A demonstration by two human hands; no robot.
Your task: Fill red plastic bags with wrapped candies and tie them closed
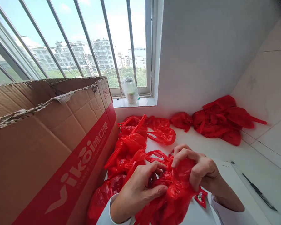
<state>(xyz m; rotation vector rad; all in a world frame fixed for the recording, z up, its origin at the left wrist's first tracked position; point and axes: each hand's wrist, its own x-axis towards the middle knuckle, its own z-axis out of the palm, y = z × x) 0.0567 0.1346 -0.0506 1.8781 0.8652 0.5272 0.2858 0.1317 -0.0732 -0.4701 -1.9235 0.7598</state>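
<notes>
Both my hands grip one red plastic bag [175, 193] near the bottom middle of the view. My left hand [138, 192] is closed on the bag's left side, thumb pressed against the plastic. My right hand [199, 170] pinches the bag's upper edge near its handle loops [155, 155]. A small red packet [200, 198] lies on the white surface just under my right wrist. White sleeves cover both forearms.
A large torn cardboard box [51, 147] with a red band stands at the left. More red bags [131, 140] lie beside it, another heap [221, 120] in the far right corner. A dark knife [257, 190] lies at the right. A wrapped jar [130, 90] sits on the windowsill.
</notes>
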